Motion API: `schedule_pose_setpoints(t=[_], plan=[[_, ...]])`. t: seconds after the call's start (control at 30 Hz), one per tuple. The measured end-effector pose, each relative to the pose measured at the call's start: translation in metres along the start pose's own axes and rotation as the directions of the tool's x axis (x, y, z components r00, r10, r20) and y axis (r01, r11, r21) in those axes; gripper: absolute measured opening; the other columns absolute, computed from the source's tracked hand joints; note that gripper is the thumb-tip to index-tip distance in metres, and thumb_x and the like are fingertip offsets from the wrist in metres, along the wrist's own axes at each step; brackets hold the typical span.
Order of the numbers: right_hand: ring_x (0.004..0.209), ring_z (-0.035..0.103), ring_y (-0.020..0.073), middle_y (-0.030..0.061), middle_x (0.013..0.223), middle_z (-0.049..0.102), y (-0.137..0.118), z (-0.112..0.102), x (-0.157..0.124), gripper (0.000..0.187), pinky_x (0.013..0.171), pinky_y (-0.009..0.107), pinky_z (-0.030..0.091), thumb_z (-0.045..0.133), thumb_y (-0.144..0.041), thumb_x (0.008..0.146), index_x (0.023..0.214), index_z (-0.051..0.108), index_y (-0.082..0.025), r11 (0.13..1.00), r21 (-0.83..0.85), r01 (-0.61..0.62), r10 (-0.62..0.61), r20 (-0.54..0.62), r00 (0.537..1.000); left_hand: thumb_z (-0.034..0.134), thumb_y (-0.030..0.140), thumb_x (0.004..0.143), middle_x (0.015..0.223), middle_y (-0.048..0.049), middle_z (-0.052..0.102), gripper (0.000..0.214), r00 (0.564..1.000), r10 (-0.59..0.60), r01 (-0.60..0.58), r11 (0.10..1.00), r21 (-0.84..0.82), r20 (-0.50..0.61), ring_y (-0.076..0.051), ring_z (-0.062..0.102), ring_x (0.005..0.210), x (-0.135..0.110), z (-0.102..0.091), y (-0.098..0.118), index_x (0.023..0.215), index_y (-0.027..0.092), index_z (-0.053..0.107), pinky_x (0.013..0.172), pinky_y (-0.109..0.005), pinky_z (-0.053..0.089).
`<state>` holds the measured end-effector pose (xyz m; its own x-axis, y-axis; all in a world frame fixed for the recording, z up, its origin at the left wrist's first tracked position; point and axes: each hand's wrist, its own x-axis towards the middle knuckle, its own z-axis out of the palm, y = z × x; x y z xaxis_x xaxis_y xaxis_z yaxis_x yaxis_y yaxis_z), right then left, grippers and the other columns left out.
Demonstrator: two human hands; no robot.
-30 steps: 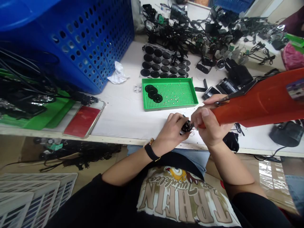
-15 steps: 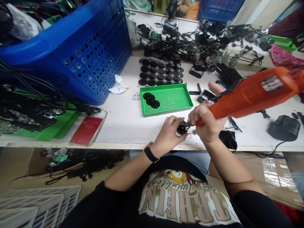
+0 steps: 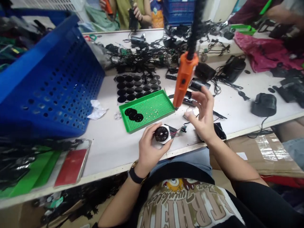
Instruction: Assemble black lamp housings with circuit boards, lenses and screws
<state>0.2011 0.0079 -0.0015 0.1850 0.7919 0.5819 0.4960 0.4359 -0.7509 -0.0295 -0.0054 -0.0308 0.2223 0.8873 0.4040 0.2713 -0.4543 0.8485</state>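
My left hand (image 3: 149, 148) grips a small round motor part (image 3: 162, 134), black-faced with a white rim and thin red wires trailing to its right. It sits just above the table's front edge. My right hand (image 3: 201, 115) is beside it, fingers spread and holding nothing. An orange electric screwdriver (image 3: 182, 79) hangs upright from a black cord just left of my right hand, its tip over the corner of a green perforated tray (image 3: 155, 109). The tray holds three black discs (image 3: 133, 114) at its left end.
A big blue perforated basket (image 3: 47, 85) fills the left. A sheet of black discs (image 3: 136, 85) lies behind the tray, with tangled black cables and parts beyond. A red-backed phone (image 3: 71, 167) lies front left. A crumpled tissue (image 3: 97, 109) sits near the basket. Other people work across the table.
My right hand let go of the orange screwdriver, which swung up to hang upright. The left hand turned the motor part face up. The view tilted up and right.
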Motion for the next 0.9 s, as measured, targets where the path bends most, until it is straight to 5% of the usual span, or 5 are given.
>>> schedule_pose_setpoints(t=[0.2,0.43,0.57,0.7,0.9], plan=[[0.136,0.057,0.0352,0.0138,0.144,0.059,-0.01,-0.037,-0.064,0.066,0.114,0.06,0.049,0.071,-0.038,0.093,0.154,0.044,-0.032,0.937,-0.348,0.008,0.015,0.064,0.998,0.089,0.017,0.078,0.125,-0.0054,0.068,0.055,0.99,-0.133,0.09,0.864,-0.496,-0.053,-0.021,0.077,0.108,0.014,-0.001,0.03,0.127,0.026,0.067,0.098,-0.037,0.066],[0.14,0.054,0.04,0.0179,0.15,0.057,0.008,-0.062,-0.115,0.074,0.114,0.063,0.045,0.071,-0.058,0.092,0.154,0.045,-0.027,0.838,-0.522,-0.156,0.165,-0.03,0.986,0.092,0.022,0.075,0.121,-0.0034,0.064,0.05,0.962,-0.266,0.174,0.765,-0.621,-0.059,-0.018,0.072,0.104,0.036,0.024,0.042,0.118,0.025,0.065,0.094,-0.036,0.067],[0.128,0.064,0.0338,0.0143,0.136,0.069,0.018,-0.08,-0.099,0.041,0.108,0.056,0.051,0.055,-0.048,0.104,0.138,0.06,-0.025,0.845,-0.43,-0.317,0.297,-0.115,0.948,0.09,0.025,0.076,0.118,-0.0043,0.065,0.052,0.981,-0.179,0.194,0.872,-0.45,0.078,-0.018,0.073,0.098,0.033,0.028,0.041,0.12,0.025,0.063,0.088,-0.035,0.066],[0.116,0.069,0.0344,0.0129,0.121,0.077,0.033,-0.083,-0.067,0.031,0.109,0.057,0.05,0.059,-0.044,0.101,0.119,0.07,-0.022,0.833,-0.457,-0.311,0.341,-0.018,0.94,0.083,0.023,0.08,0.115,-0.0066,0.068,0.049,0.966,-0.033,0.033,0.999,0.003,0.255,-0.022,0.072,0.102,0.013,0.028,0.036,0.124,0.024,0.061,0.09,-0.04,0.063],[0.089,0.071,0.0282,0.006,0.088,0.079,0.053,-0.068,-0.032,0.018,0.124,0.063,0.035,0.072,-0.028,0.085,0.101,0.076,-0.02,0.891,-0.354,-0.285,0.364,0.181,0.914,0.074,0.022,0.087,0.128,-0.0131,0.07,0.05,0.906,0.136,-0.283,0.899,0.335,0.401,-0.036,0.056,0.137,-0.012,0.042,0.028,0.133,0.02,0.056,0.114,-0.062,0.051]])
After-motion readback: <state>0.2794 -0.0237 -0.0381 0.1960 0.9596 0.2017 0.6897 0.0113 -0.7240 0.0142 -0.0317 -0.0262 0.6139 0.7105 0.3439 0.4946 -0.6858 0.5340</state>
